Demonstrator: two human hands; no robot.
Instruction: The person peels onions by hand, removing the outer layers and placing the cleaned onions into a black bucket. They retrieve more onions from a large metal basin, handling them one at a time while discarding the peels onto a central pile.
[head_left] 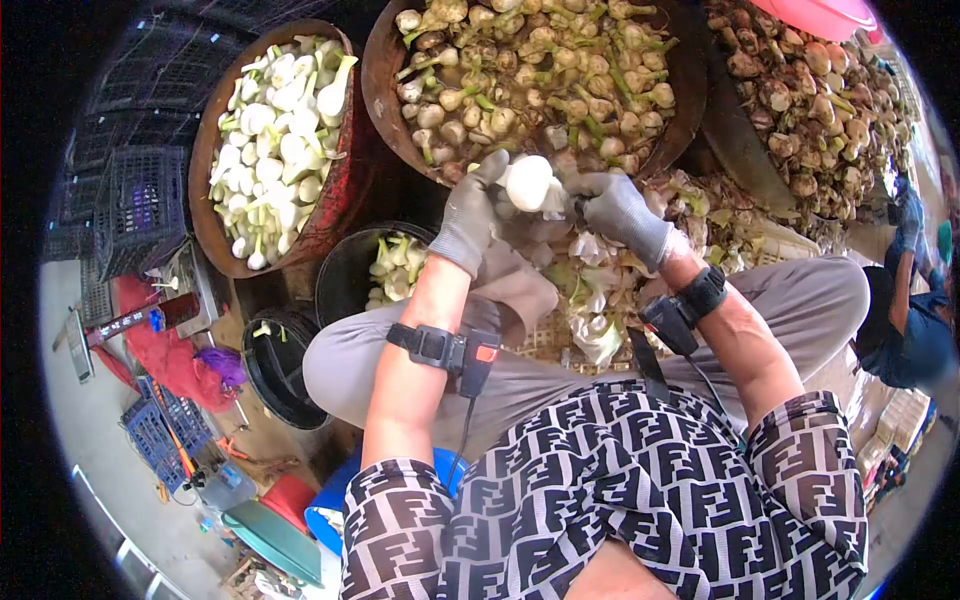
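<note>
My left hand point(470, 212), in a grey glove, is closed on a peeled white garlic bulb point(529, 184), held up in front of the large basin. My right hand point(622, 214), gloved too, is closed just to the right of the bulb. A small dark piece shows at its fingers, too hidden to name. Below the hands lie stripped garlic skins point(598, 335) between my knees. Ahead, a wide rusty basin point(385, 105) holds many stemmed garlic bulbs point(500, 120) in murky water.
A red-sided tub point(340, 190) of peeled white bulbs stands left. Two black buckets point(335, 265) point(290, 405) sit by my left knee. Unpeeled garlic point(810, 110) is heaped at right, under a pink basin point(820, 15). Another person point(915, 325) is at far right.
</note>
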